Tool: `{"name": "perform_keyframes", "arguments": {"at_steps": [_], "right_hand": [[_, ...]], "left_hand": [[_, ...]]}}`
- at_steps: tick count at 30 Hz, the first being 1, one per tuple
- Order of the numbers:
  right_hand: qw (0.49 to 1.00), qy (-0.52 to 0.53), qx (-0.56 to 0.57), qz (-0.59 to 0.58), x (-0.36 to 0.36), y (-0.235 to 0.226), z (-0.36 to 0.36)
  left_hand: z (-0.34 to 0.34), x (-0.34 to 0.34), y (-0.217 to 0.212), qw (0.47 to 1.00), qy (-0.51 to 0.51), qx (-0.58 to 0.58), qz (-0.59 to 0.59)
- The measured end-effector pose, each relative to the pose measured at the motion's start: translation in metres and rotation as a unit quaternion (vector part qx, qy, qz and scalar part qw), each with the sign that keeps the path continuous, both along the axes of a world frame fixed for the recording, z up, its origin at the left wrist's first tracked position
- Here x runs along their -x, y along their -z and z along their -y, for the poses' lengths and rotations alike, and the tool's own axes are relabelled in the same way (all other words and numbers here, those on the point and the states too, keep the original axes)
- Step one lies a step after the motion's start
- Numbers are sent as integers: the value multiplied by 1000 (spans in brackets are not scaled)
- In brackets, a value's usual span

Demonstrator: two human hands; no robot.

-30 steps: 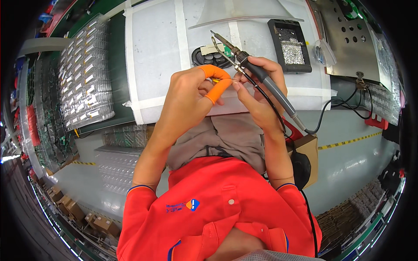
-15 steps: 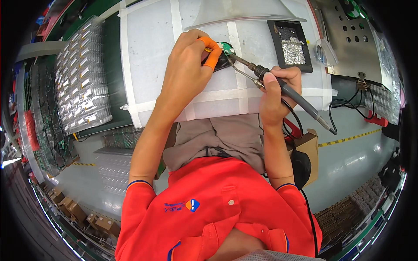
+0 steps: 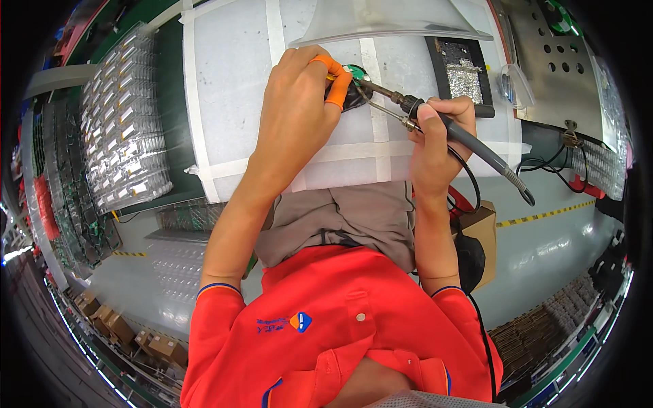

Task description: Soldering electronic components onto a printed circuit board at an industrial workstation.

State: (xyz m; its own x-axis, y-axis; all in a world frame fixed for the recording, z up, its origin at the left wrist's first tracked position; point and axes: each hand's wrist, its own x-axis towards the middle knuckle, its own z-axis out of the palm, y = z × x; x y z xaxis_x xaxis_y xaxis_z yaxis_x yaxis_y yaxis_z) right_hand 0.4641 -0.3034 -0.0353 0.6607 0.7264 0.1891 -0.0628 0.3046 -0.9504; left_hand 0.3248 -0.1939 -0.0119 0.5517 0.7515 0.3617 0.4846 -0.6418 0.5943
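My left hand (image 3: 294, 115), with orange finger cots on its thumb and a finger, is closed in a pinch at the left edge of a small green circuit board (image 3: 355, 70). A bit of yellow shows between those fingers; what they grip is mostly hidden. Under and beside the board lies a black rounded part (image 3: 354, 100). My right hand (image 3: 435, 146) is closed around a grey-handled soldering iron (image 3: 474, 143) with a thin metal feed tube (image 3: 388, 112) alongside. The iron's tip reaches the board, close to my left fingertips; exact contact cannot be made out.
White tape strips cross the pale work surface (image 3: 231, 88). A black tray of silvery scraps (image 3: 484, 81) stands at right, near a perforated metal box (image 3: 544, 75). A clear shield (image 3: 394, 20) spans the far side. Stacked clear blister trays (image 3: 129, 129) stand at left.
The soldering iron has tilted slightly, its cable end shifting right. My left hand has moved a little right, and the view has shifted slightly.
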Motion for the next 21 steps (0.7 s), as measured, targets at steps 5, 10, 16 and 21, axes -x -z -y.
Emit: {"name": "perform_keyframes", "arguments": {"at_steps": [5, 10, 16, 21], "right_hand": [[1000, -3, 5, 19, 0, 0, -1], [999, 32, -8, 8, 1, -2, 2], [999, 53, -4, 6, 1, -2, 3], [999, 49, -14, 0, 1, -2, 4]], "left_hand": [[1, -1, 1, 1000, -4, -16, -11], [1, -1, 0, 1000, -3, 4, -9], [0, 0, -1, 999, -1, 44, 9], [4, -2, -7, 998, -16, 59, 5]]}}
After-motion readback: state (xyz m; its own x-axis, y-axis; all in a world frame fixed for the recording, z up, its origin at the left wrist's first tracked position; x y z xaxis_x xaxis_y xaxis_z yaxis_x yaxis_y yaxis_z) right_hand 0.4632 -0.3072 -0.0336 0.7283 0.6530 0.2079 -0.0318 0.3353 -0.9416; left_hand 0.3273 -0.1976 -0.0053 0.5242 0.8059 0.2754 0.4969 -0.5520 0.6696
